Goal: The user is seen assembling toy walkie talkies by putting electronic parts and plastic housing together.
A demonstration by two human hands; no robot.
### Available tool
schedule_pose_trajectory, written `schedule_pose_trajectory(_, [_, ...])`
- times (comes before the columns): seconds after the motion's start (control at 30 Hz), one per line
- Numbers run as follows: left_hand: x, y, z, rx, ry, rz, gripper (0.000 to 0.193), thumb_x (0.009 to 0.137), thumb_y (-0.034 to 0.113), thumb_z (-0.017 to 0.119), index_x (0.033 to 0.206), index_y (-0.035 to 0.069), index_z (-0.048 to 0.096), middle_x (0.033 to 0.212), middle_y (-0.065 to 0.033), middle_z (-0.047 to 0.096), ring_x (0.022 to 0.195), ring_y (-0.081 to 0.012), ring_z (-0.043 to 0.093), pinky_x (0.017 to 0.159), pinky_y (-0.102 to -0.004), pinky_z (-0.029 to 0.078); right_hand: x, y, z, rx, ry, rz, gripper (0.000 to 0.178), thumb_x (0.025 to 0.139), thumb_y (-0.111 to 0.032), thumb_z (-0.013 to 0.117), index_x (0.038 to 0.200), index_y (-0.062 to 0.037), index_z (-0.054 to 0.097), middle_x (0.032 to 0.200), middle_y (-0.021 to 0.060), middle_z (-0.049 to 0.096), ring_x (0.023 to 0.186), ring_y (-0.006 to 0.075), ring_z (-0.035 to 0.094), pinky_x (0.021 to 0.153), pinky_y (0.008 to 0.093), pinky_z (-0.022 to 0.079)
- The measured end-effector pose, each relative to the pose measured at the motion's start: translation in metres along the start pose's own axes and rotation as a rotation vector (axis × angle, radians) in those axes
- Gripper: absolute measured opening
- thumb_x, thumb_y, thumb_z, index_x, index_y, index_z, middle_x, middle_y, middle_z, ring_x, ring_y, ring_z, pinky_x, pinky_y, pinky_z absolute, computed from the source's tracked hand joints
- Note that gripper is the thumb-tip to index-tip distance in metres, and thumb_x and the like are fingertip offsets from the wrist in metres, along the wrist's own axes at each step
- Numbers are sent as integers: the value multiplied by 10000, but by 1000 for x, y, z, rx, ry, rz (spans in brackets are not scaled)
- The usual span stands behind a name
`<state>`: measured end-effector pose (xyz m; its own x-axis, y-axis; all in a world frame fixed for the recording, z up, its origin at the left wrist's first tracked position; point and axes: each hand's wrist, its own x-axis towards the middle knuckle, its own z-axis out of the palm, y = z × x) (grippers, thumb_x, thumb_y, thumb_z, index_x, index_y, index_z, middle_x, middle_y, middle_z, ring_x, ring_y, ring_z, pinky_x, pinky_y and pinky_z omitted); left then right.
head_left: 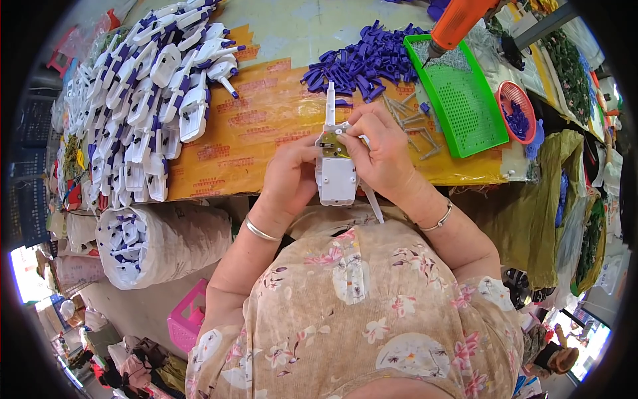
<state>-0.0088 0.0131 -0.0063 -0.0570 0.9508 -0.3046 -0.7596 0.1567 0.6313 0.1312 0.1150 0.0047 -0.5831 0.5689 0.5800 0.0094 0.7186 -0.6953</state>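
Left hand (290,171) grips white plastic housing (338,183); right hand (380,147), fingers bent, touches its brassy plate (330,141), hold unclear. Purple pieces (372,61) far.

You had bright, soft light across the tabletop (286,36). Openings (28,274) at both lower sides blew out white, and edges curved toward a black rim.
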Motion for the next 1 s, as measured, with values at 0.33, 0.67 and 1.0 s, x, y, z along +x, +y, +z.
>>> schedule_pose_trajectory(0.33, [-3, 0, 10, 62, -32, 10, 362, 833, 37, 438, 1175, -59, 509, 1044, -126, 615, 899, -190, 628, 813, -317, 513, -2, -1, -2, -1, -20, -5, 174, 727, 40, 651, 790, -17, 500, 857, 127, 510, 759, 291, 548, 619, 339, 452])
schedule_pose_trajectory(0.67, [6, -2, 7, 144, 27, 56, 293, 868, 48, 496, 1126, -83, 535, 974, -179, 651, 845, -263, 675, 759, -353, 558, 73, 4, -92, -269, 816, -241, 336, 770, -112, 713, 1054, 20, 591, 903, 67, 597, 789, 166, 555, 679, 304, 455])
schedule_pose_trajectory(1.0, [10, -3, 9, 164, 29, 78, 261, 874, 29, 490, 1110, -67, 550, 937, -145, 652, 787, -209, 670, 698, -335, 563, 123, 29, -119, 406, 103, 201, 461, 750, -45, 679, 1178, -7, 510, 1015, 59, 618, 894, 122, 582, 766, 257, 473])
